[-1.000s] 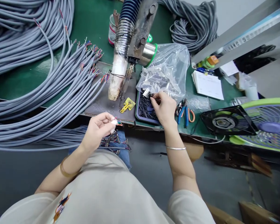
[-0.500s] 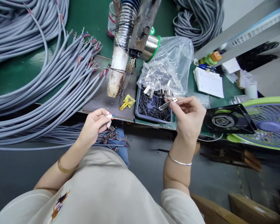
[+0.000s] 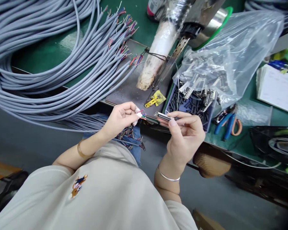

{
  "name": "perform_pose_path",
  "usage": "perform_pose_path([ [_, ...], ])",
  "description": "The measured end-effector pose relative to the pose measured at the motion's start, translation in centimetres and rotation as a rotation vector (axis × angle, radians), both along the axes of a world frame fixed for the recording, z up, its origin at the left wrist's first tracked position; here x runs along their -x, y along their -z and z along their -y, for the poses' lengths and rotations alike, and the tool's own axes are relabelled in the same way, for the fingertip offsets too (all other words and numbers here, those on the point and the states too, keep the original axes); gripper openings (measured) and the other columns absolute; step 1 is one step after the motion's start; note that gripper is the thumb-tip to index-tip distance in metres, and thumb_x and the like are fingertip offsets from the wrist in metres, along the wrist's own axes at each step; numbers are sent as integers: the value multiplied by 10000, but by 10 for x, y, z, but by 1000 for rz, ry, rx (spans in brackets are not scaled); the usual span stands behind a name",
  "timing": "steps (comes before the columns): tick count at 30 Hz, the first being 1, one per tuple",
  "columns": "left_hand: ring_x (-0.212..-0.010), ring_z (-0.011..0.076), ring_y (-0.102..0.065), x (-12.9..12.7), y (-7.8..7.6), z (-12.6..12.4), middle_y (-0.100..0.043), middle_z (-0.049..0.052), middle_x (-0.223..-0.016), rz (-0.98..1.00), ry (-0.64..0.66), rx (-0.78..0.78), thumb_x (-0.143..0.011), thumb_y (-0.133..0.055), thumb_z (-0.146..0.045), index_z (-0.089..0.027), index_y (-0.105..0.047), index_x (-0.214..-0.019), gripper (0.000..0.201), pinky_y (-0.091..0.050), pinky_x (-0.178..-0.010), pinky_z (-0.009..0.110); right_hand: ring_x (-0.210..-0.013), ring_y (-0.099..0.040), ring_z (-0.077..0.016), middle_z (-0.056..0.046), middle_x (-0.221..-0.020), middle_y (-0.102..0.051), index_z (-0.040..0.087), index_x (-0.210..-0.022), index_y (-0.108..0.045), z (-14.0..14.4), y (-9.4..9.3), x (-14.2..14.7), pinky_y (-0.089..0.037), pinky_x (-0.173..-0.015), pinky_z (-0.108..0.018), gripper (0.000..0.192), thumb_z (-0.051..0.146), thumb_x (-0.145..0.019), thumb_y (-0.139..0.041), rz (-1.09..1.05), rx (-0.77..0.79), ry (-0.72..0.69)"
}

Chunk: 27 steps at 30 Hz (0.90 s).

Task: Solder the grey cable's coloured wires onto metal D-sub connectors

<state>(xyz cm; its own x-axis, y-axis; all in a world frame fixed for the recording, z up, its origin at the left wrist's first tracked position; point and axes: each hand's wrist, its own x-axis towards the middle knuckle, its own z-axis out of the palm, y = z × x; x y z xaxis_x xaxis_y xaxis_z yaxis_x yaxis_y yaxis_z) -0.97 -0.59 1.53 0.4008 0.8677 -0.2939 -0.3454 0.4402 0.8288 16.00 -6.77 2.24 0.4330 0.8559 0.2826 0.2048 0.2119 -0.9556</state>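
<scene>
My left hand (image 3: pixel 122 118) is closed in a pinch on a cable end, whose thin coloured wires (image 3: pixel 143 115) stick out past white-covered fingertips. Facing it across a small gap, my right hand (image 3: pixel 186 131) grips a metal D-sub connector (image 3: pixel 163 117) between thumb and fingers. A thin strand of solder wire hangs down near that hand. Just behind the right hand sits a dark tray (image 3: pixel 207 119) of small black sleeves and metal connectors. On my lap below the left hand lie several cable ends with connectors (image 3: pixel 132 135) attached.
Bundles of grey cables (image 3: pixel 81 83) cover the left of the green bench. A white-wrapped duct (image 3: pixel 152 67) reaches down over a metal plate (image 3: pixel 120 91) with a yellow tag (image 3: pixel 156 98). To the right are a plastic bag (image 3: pixel 242 48), a solder spool (image 3: pixel 213 28), blue-handled pliers (image 3: pixel 228 124) and papers (image 3: pixel 276 86).
My right hand has brought the connector left from over the tray, close to the wires in my left hand. The connector has been turned. The camera view has shifted.
</scene>
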Motion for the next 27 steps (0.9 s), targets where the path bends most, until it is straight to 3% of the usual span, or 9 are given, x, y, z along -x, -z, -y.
perform_pose_path([
  [5, -461, 16, -448, -1, 5, -2, -573, -51, -581, -18, -3, -39, -683, -848, -230, -154, -602, -706, 259, -278, -408, 147, -823, -740, -163, -14, -941, -748, 244, -811, -600, 0, 15, 8, -607, -628, -283, 147, 205, -911, -700, 376, -51, 113],
  [8, -476, 23, -452, -1, 7, -2, -590, -38, -606, -14, -1, -82, -721, -832, -262, -152, -641, -738, 222, -290, -415, 157, -904, -765, -192, -20, -1019, -781, 270, -932, -661, -2, 23, 9, -631, -698, -330, 67, 208, -928, -684, 530, -117, 118],
  [11, -462, 15, -414, -3, 8, -3, -583, -41, -620, -43, -31, -119, -714, -841, -256, -149, -653, -728, 217, -285, -413, 171, -984, -773, -206, -32, -1080, -789, 270, -984, -665, -5, 29, 11, -647, -749, -347, 63, 222, -944, -665, 485, -119, 89],
  [16, -439, -4, -348, -6, 9, -7, -583, -46, -643, -68, -55, -142, -727, -809, -209, -145, -621, -700, 200, -267, -411, 176, -960, -782, -202, -50, -1061, -793, 236, -893, -630, -12, 30, 16, -646, -714, -321, 62, 250, -936, -673, 288, -32, 18],
  [21, -482, 5, -394, -8, 10, -14, -654, -9, -731, -93, -75, -126, -714, -819, -223, -141, -625, -703, 211, -300, -429, 164, -996, -773, -211, -33, -1036, -791, 250, -877, -647, -19, 29, 15, -662, -827, -392, 64, 212, -917, -679, 351, -70, 3],
  [27, -466, 0, -374, -8, 8, -18, -654, -2, -738, -92, -73, -149, -719, -813, -209, -142, -620, -692, 206, -276, -416, 169, -967, -770, -206, -15, -1030, -789, 266, -874, -651, -26, 26, 13, -660, -835, -410, 89, 191, -912, -679, 435, -129, 1],
])
